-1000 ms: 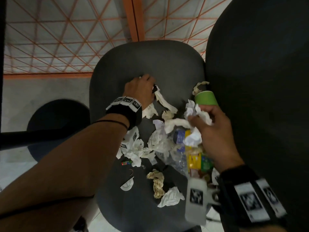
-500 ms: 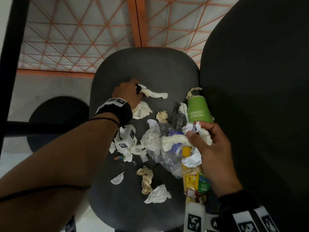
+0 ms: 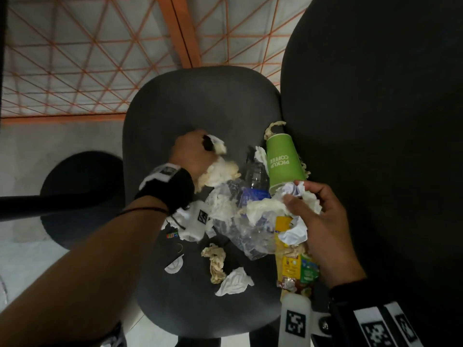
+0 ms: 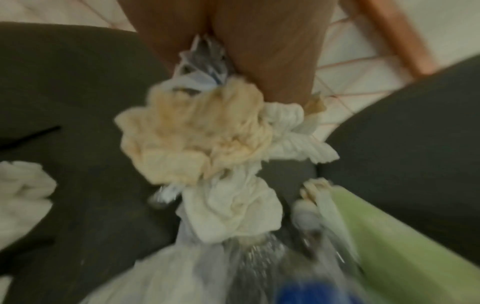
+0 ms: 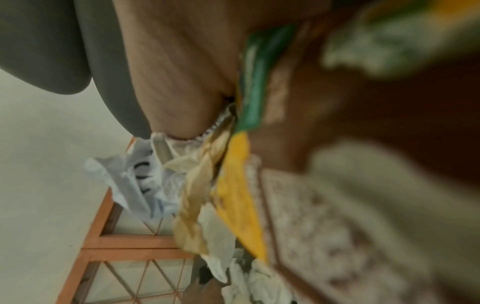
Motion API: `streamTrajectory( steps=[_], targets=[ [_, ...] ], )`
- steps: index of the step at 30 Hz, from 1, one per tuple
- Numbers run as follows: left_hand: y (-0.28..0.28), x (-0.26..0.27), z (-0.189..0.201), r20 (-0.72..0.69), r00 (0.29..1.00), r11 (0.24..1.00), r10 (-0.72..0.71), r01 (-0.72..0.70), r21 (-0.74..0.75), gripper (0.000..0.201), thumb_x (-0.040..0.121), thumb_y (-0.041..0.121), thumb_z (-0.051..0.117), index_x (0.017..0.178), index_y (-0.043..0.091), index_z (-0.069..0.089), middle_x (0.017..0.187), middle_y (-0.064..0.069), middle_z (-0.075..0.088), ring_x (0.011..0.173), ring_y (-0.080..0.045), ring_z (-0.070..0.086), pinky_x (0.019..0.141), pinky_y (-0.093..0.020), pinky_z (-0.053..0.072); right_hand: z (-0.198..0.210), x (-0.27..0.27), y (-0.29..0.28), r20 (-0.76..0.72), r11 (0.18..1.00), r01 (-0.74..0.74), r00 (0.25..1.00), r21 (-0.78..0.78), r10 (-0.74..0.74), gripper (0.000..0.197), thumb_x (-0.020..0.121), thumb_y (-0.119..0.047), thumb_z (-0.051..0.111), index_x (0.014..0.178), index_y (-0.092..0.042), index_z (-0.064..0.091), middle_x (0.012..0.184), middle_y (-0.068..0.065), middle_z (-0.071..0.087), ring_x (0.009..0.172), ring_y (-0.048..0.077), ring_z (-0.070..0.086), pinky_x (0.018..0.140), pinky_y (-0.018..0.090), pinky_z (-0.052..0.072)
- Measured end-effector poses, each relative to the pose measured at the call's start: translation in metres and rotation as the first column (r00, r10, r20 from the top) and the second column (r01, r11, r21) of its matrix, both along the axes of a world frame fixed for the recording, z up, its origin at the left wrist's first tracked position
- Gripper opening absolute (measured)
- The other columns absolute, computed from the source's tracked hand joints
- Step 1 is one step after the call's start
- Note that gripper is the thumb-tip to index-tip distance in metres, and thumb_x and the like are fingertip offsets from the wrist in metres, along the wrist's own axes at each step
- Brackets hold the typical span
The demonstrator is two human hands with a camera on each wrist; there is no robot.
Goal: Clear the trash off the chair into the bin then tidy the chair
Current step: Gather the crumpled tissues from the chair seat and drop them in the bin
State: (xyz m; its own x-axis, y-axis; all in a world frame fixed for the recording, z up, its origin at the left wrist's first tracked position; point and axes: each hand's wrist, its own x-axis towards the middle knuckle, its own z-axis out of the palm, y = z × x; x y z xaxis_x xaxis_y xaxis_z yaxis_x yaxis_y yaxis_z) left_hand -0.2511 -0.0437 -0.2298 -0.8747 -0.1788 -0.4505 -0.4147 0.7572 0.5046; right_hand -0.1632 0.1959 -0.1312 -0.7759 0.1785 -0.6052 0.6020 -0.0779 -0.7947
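A dark grey chair seat (image 3: 200, 101) is littered with trash. My left hand (image 3: 193, 154) grips a bunch of crumpled white and beige tissues (image 4: 197, 139) near the seat's middle. My right hand (image 3: 318, 221) holds a wad of white tissues (image 3: 293, 231) together with a yellow-green snack wrapper (image 3: 298, 266), also seen in the right wrist view as the wrapper (image 5: 239, 197). A green paper coffee cup (image 3: 283, 161) lies on its side by the backrest. A crushed clear plastic bottle (image 3: 250, 211) lies between my hands. Loose tissues (image 3: 235, 281) sit at the seat's front.
The chair's tall dark backrest (image 3: 375, 121) fills the right side. A round black stool or base (image 3: 82, 196) stands on the floor to the left. An orange-lined tiled floor (image 3: 75, 58) lies beyond the seat. No bin is in view.
My left hand has pulled back toward the seat's middle, gathering more tissue into its grip. My right hand has stayed beside the green cup with its wad.
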Motion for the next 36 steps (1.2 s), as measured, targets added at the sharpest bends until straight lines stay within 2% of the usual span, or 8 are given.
streamTrajectory(
  steps=[6,10,14,17,20,29,32,36],
  targets=[
    [0.050,0.040,-0.023,0.100,0.902,0.900,-0.420,0.428,-0.082,0.059,0.076,0.023,0.072,0.131,0.029,0.050,0.130,-0.005,0.056,0.111,-0.033,0.059,0.090,-0.041,0.051,0.012,0.004,0.003,-0.017,0.998,-0.050,0.999,0.050,0.051,0.021,0.082,-0.003,0.070,0.098,-0.014,0.064,0.089,-0.002,0.072,0.074,0.007,0.070,0.060,0.019,0.055],
    [0.049,0.046,-0.025,0.026,0.960,0.957,-0.278,0.279,-0.083,0.041,0.074,0.027,0.076,0.111,0.015,0.061,0.114,-0.009,0.062,0.103,-0.033,0.062,0.084,-0.036,0.049,0.017,0.013,0.010,-0.007,0.990,-0.112,0.994,0.088,0.113,0.019,0.082,-0.005,0.071,0.097,-0.015,0.066,0.094,0.002,0.073,0.081,0.014,0.070,0.065,0.022,0.057],
    [0.028,0.059,0.002,-0.176,0.969,0.977,0.173,-0.147,0.151,0.026,0.073,0.022,0.077,0.094,0.011,0.066,0.094,-0.007,0.071,0.087,-0.021,0.065,0.076,-0.024,0.046,0.028,0.017,0.013,-0.015,0.986,-0.155,0.988,0.061,0.157,0.016,0.082,0.002,0.067,0.090,-0.012,0.065,0.092,0.008,0.072,0.080,0.016,0.069,0.066,0.024,0.056],
    [0.011,0.079,0.038,-0.220,0.796,0.797,0.563,-0.454,0.398,0.016,0.069,0.022,0.072,0.083,0.021,0.065,0.081,0.003,0.069,0.081,-0.015,0.066,0.077,-0.027,0.051,0.040,0.019,0.011,-0.037,0.978,-0.205,0.978,0.034,0.206,0.022,0.083,0.008,0.057,0.077,-0.013,0.060,0.078,0.006,0.065,0.070,0.014,0.063,0.059,0.021,0.051],
    [0.009,0.111,0.076,-0.109,0.558,0.487,0.822,-0.592,0.642,0.009,0.074,0.010,0.067,0.078,0.017,0.063,0.076,0.000,0.066,0.075,-0.015,0.064,0.073,-0.032,0.053,0.057,0.015,0.005,-0.076,0.964,-0.265,0.961,0.024,0.266,0.030,0.087,0.007,0.051,0.069,-0.016,0.056,0.073,0.010,0.056,0.068,0.020,0.053,0.058,0.024,0.045],
    [0.028,0.247,0.155,0.272,0.210,-0.119,0.939,-0.543,0.832,0.005,0.083,0.017,0.058,0.080,0.014,0.062,0.076,-0.006,0.063,0.071,-0.020,0.063,0.061,-0.029,0.053,0.064,0.019,-0.044,-0.083,0.968,-0.249,0.965,0.020,0.250,0.030,0.090,0.003,0.047,0.067,-0.016,0.052,0.058,-0.008,0.052,0.053,0.003,0.047,0.053,0.015,0.042],
    [0.039,0.303,0.161,0.344,0.085,-0.226,0.935,-0.605,0.763,0.011,0.088,0.011,0.057,0.080,0.010,0.064,0.072,-0.004,0.068,0.068,-0.017,0.068,0.059,-0.027,0.054,0.052,0.050,-0.068,0.016,0.895,-0.425,0.904,0.139,0.427,0.029,0.092,-0.005,0.051,0.066,-0.018,0.056,0.060,-0.009,0.056,0.058,0.005,0.051,0.054,0.015,0.042],
    [0.049,0.400,0.160,0.367,-0.012,-0.260,0.930,-0.727,0.636,0.010,0.087,0.004,0.059,0.083,0.005,0.069,0.072,-0.009,0.070,0.069,-0.023,0.068,0.059,-0.031,0.054,0.024,0.126,-0.103,0.167,0.628,-0.721,0.686,0.292,0.709,0.014,0.089,-0.011,0.054,0.088,-0.008,0.067,0.088,0.010,0.065,0.083,0.026,0.057,0.073,0.022,0.049]
  ],
)
